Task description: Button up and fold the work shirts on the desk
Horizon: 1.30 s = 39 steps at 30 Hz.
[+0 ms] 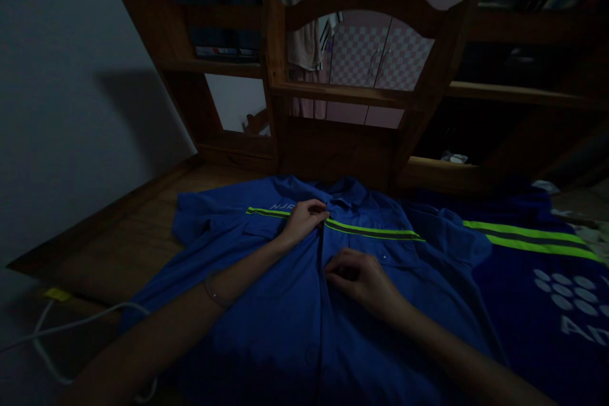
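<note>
A blue short-sleeved work shirt with a neon yellow stripe across the chest lies spread front side up, collar away from me. My left hand pinches the front edge of the shirt where the chest stripe meets the opening. Lower down, my right hand has thumb and fingers closed at the same front edge, beside the chest pocket. Its fingertips are dim, and the bit of cloth between them is hard to make out. The buttons along the opening barely show.
A darker blue garment with neon stripes and white print lies at the right. Behind the shirt rises a wooden shelf frame. A white cable runs at the lower left, near the wall. Clothes hang behind.
</note>
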{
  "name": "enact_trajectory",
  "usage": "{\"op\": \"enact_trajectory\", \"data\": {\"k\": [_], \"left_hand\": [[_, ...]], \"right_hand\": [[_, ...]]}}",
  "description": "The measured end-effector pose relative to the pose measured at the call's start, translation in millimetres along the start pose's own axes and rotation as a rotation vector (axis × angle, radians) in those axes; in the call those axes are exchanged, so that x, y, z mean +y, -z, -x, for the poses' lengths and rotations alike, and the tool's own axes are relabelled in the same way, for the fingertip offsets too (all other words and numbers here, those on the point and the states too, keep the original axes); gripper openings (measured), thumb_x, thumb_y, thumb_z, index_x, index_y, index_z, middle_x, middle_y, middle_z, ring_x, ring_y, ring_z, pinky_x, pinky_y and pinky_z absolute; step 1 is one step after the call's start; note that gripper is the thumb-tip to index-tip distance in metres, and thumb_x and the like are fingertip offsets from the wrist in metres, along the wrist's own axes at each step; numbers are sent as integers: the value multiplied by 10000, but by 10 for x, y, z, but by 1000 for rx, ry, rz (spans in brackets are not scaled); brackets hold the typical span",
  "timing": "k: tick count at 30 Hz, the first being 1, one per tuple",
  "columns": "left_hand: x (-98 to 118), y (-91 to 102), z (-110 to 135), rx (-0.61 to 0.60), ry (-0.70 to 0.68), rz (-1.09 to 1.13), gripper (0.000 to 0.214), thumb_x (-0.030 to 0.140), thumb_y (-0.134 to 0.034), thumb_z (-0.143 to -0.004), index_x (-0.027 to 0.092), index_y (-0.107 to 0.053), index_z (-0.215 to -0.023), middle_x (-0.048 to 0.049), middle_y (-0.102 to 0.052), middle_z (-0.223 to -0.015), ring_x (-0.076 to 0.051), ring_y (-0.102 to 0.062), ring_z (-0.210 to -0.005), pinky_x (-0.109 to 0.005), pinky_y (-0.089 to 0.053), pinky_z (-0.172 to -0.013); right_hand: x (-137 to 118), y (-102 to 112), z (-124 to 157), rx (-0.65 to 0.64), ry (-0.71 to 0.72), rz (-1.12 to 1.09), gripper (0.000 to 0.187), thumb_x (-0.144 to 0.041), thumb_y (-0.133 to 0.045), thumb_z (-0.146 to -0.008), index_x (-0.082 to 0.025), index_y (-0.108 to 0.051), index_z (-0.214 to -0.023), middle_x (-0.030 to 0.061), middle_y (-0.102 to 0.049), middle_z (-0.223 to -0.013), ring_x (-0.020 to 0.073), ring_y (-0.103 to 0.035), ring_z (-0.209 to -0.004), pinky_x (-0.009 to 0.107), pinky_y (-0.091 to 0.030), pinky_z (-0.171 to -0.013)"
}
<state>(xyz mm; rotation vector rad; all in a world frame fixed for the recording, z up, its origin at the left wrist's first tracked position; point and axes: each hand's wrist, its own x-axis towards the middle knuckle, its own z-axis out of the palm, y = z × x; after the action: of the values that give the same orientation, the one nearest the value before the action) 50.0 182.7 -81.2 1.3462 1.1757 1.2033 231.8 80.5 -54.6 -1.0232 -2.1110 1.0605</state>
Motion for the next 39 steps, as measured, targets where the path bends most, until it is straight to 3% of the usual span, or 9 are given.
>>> {"op": "enact_trajectory", "data": {"k": [12, 18, 26, 34, 39], "left_hand": [[77, -15, 40, -4, 13, 16, 200, 250, -735, -646, 140, -662, -797, -19, -642, -726, -133, -592, -638, -219, -471, -536], [77, -20, 45, -13, 19, 39, 190, 242, -735, -637, 144, -654, -778, -13, -640, -718, -130, -586, -621, -219, -461, -530], [77, -15, 53, -21, 27, 65, 200, 251, -727, -650, 142, -649, -799, -16, -641, -733, -130, -590, -619, -224, -465, -532], [68, -15, 42, -16, 42, 72, 211, 251, -723, -660, 136, -648, -820, -17, -640, -724, -125, -582, -603, -222, -460, -521], [43, -17, 31, -11, 52, 56, 201, 232, -707, -688, 130, -634, -845, -14, -636, -746, -114, -587, -618, -210, -458, -545]], "right_hand": [[-109, -37, 44, -34, 101, 239, 70, -182, -609, -807, -221, -597, -864, 2, -572, -889, 118, -544, -698, 234, -403, -600], [-182, -104, 99, 22, 71, 465, 441, -348, -668, -728, -232, -489, -1114, 50, -580, -1023, 205, -567, -809, 306, -425, -660], [-173, -110, 97, 6, 76, 477, 281, -352, -650, -772, -241, -567, -1016, 32, -599, -1015, 196, -593, -860, 293, -453, -685], [-154, -139, 160, 23, 58, 630, 225, -376, -644, -832, -278, -675, -1032, 27, -632, -1020, 196, -629, -827, 300, -475, -648], [-178, -93, 139, 26, 89, 432, 264, -250, -527, -912, -262, -623, -1158, 43, -599, -1045, 167, -611, -819, 289, -497, -703]]}}
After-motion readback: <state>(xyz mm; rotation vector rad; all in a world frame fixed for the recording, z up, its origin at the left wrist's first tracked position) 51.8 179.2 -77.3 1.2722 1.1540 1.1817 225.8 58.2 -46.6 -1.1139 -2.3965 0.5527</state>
